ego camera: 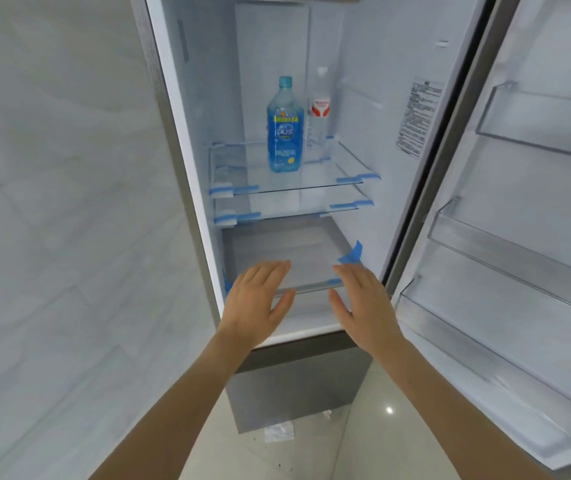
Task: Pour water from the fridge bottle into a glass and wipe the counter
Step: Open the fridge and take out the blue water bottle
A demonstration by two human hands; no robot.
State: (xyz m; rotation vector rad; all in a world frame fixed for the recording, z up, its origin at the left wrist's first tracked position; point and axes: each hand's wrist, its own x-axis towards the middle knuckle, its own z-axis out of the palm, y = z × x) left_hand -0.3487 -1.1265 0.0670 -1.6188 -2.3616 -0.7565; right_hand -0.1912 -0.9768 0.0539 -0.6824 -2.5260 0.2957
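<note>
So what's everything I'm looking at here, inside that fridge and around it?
blue bottle: one, clear blue with a blue cap and label, standing on the top glass shelf
clear bottle: one, clear with a red and white label, on the same shelf, behind and right of the blue one
glass shelves: two, clear, held with blue tape at the corners
drawer cover: one, clear, below the shelves, blue tape at its right corner
fridge door: one, white, open to the right, with clear bins
sticker: one, white with small print, on the inner right wall
left hand: one, open, fingers straight, holding nothing
right hand: one, open, holding nothing
</note>
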